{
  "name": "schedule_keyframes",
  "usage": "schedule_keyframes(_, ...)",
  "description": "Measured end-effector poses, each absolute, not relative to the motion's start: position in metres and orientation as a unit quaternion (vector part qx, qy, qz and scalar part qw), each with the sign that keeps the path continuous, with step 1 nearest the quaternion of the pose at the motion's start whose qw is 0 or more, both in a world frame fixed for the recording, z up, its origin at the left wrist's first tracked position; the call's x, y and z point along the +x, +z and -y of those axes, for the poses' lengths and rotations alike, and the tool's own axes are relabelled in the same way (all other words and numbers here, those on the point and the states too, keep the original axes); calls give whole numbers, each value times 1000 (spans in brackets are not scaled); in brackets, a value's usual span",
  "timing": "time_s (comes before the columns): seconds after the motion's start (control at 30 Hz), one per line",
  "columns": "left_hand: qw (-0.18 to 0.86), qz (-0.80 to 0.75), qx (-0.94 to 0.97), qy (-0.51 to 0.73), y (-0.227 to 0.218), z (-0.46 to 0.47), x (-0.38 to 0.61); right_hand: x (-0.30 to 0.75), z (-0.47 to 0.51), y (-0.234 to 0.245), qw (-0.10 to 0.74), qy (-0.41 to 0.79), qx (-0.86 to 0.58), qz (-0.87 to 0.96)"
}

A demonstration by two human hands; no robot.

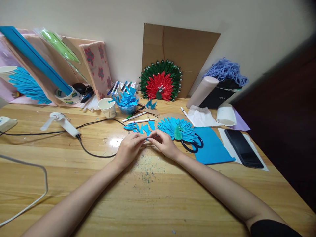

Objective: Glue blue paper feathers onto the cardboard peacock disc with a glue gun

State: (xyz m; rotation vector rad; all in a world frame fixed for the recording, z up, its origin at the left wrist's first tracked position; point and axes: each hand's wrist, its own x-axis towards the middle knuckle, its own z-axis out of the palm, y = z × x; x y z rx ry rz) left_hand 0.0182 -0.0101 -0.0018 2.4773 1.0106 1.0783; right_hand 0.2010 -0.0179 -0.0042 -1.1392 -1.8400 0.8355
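My left hand (129, 148) and my right hand (164, 144) meet at the middle of the wooden table (153, 194), fingers pinched together on a small blue paper piece (148, 137). More cut blue paper pieces (142, 127) lie just beyond my fingertips. To the right of my right hand sits a blue paper peacock (178, 129) with a green body, on a brown card disc. Black-handled scissors (194, 143) lie beside it on a blue foam sheet (212, 148).
A glue gun (64, 123) with a black cord lies at left. A paper cup (108, 107), a bowl of blue pieces (127, 100) and markers (138, 118) stand behind. A red-green peacock (161, 82) leans on cardboard. A phone (243, 148) lies at right.
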Motion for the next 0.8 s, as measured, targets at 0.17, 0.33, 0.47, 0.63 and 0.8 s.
schedule_keyframes(0.17,147,-365,843,368,-2,11,19,201,21,-2,410,271,-435,754)
schedule_keyframes(0.33,139,-364,844,368,-2,12,19,200,22,-3,421,232,-427,766)
schedule_keyframes(0.47,133,-366,844,368,-1,12,19,200,23,-4,428,216,-430,765)
schedule_keyframes(0.63,125,-368,845,367,-2,12,20,200,23,-2,420,220,-437,765)
schedule_keyframes(0.8,129,-361,847,369,-2,14,21,199,23,-2,419,220,-445,760)
